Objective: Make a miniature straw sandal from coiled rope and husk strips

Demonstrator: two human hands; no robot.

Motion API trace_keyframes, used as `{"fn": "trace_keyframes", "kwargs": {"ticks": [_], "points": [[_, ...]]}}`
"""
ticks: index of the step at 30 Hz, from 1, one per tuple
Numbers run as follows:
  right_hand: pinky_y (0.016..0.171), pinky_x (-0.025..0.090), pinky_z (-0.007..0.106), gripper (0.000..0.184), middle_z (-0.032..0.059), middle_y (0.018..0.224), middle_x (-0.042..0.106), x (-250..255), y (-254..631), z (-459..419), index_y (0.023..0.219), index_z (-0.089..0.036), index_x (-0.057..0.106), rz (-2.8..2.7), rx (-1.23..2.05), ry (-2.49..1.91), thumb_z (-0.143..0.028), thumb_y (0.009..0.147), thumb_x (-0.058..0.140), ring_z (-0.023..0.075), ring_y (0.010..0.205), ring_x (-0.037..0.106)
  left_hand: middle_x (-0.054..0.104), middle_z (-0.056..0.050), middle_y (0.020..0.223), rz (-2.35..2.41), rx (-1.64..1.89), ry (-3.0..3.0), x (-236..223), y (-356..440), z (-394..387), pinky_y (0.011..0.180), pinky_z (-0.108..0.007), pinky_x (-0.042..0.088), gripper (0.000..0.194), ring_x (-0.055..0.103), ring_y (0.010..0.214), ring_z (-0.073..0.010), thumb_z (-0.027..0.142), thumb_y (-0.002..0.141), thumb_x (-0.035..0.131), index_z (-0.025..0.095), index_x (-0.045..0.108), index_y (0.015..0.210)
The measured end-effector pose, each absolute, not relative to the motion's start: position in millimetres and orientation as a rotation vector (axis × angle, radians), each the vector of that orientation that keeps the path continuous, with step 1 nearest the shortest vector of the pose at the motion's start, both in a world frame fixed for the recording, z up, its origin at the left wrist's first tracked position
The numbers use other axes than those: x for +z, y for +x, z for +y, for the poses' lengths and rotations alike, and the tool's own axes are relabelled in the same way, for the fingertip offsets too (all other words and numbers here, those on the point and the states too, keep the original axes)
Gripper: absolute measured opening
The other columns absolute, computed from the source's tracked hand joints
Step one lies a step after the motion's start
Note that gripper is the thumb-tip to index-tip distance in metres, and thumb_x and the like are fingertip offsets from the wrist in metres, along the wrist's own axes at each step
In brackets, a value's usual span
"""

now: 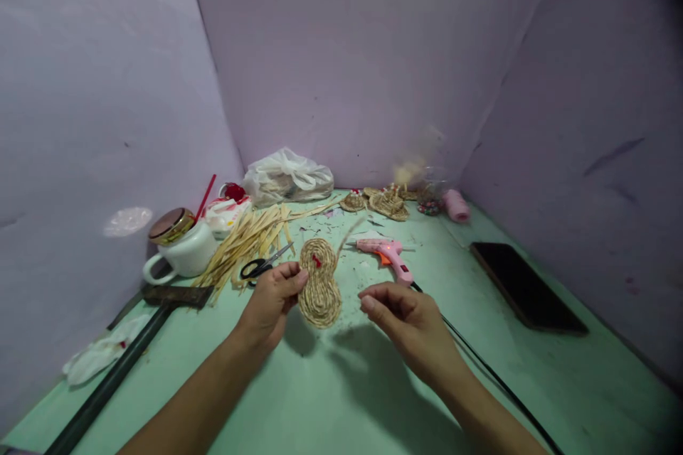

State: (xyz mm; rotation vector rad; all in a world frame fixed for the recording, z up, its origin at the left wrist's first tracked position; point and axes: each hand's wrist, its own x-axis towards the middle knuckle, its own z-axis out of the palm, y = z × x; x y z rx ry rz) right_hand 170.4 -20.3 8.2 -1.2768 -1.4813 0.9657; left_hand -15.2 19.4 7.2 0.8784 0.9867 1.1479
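My left hand (274, 298) grips the left edge of a coiled straw braid piece (320, 291), pinched between thumb and fingers. The piece is shaped like a figure eight, with a small red mark on its upper loop and a loose strand sticking up at the right. It is raised above the table, casting a shadow. To its right, my right hand (403, 316) is closed, thumb and fingertips together; whether anything tiny is between them I cannot make out. Just beyond that hand lies a pink glue gun (387, 252). Black-handled scissors (261, 266) lie behind my left hand.
Straw strips (245, 245) spread at the left, beside a white mug (186, 252) and a hammer (171, 296). A plastic bag (288, 178), finished straw pieces (387, 202) and a pink thread spool (456, 206) line the back. A phone (526, 288) lies right, near a black cord (491, 370).
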Motion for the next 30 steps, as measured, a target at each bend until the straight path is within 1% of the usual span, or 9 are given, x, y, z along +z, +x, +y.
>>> {"fn": "trace_keyframes", "kwargs": {"ticks": [3,5,8,12,15,22,24,27,30], "points": [[0.071,0.047,0.032,0.028,0.0074,0.086,0.068,-2,168,-15,0.089,-0.017,0.066,-1.387,1.061,-1.234,-0.038,0.074,0.057,0.0201,0.079,0.061,0.063,-0.003,0.069,0.925,1.162,0.888,5,-12,17,0.066,-0.026,0.043,0.028,0.056,0.063,-0.0121,0.029,0.057,0.072,0.012,0.061,0.076],[0.075,0.047,0.035,0.033,0.0091,0.091,0.068,-7,168,-13,0.096,-0.016,0.065,-1.326,1.126,-1.164,-0.04,0.075,0.056,0.0205,0.082,0.061,0.063,-0.004,0.07,0.917,1.122,0.895,3,-7,14,0.068,-0.027,0.043,0.028,0.057,0.064,-0.0133,0.029,0.057,0.072,0.011,0.061,0.076],[0.07,0.049,0.035,0.037,0.0093,0.086,0.069,-11,167,-12,0.096,-0.015,0.066,-1.208,1.118,-1.14,-0.043,0.073,0.058,0.0191,0.073,0.062,0.063,-0.004,0.069,0.933,1.072,0.903,-2,2,8,0.067,-0.028,0.043,0.029,0.057,0.064,-0.0145,0.03,0.056,0.073,0.011,0.061,0.074],[0.062,0.051,0.033,0.035,0.0068,0.078,0.069,-11,168,-9,0.088,-0.016,0.07,-1.037,1.068,-1.158,-0.044,0.067,0.063,0.017,0.063,0.06,0.062,-0.003,0.063,0.978,1.059,0.965,-9,10,4,0.06,-0.024,0.04,0.03,0.054,0.059,-0.0124,0.032,0.053,0.074,0.011,0.062,0.069],[0.061,0.051,0.032,0.032,0.0054,0.076,0.069,-10,170,-6,0.084,-0.017,0.071,-0.979,1.066,-1.151,-0.041,0.065,0.066,0.0165,0.063,0.06,0.06,-0.002,0.06,0.996,1.041,1.001,-11,13,3,0.059,-0.023,0.039,0.029,0.053,0.059,-0.012,0.033,0.053,0.075,0.01,0.063,0.067],[0.058,0.049,0.028,0.026,0.0056,0.073,0.068,-4,173,-5,0.078,-0.016,0.07,-0.99,1.199,-1.126,-0.037,0.064,0.068,0.0162,0.064,0.06,0.063,-0.004,0.064,0.936,0.941,1.065,-7,10,3,0.063,-0.026,0.04,0.027,0.055,0.065,-0.0154,0.03,0.056,0.072,0.011,0.068,0.074],[0.059,0.049,0.029,0.026,0.0057,0.072,0.068,-3,173,-6,0.08,-0.016,0.07,-1.027,1.233,-1.099,-0.036,0.065,0.067,0.0168,0.065,0.06,0.063,-0.005,0.064,0.918,0.918,1.106,-6,8,5,0.061,-0.026,0.04,0.026,0.055,0.063,-0.0153,0.03,0.055,0.072,0.011,0.069,0.073],[0.064,0.05,0.034,0.032,0.0065,0.074,0.069,-5,174,-5,0.091,-0.015,0.069,-1.1,1.257,-1.08,-0.035,0.067,0.064,0.0189,0.067,0.062,0.064,-0.005,0.064,0.916,0.892,1.164,-6,5,7,0.059,-0.025,0.039,0.027,0.054,0.061,-0.0151,0.031,0.055,0.071,0.011,0.07,0.073],[0.067,0.05,0.037,0.033,0.0083,0.087,0.069,-10,175,-4,0.1,-0.016,0.066,-1.258,1.09,-1.142,-0.033,0.073,0.057,0.0214,0.075,0.062,0.064,-0.005,0.065,0.922,0.888,1.234,-8,4,7,0.061,-0.026,0.039,0.024,0.054,0.063,-0.0156,0.028,0.058,0.069,0.011,0.071,0.075]]}}
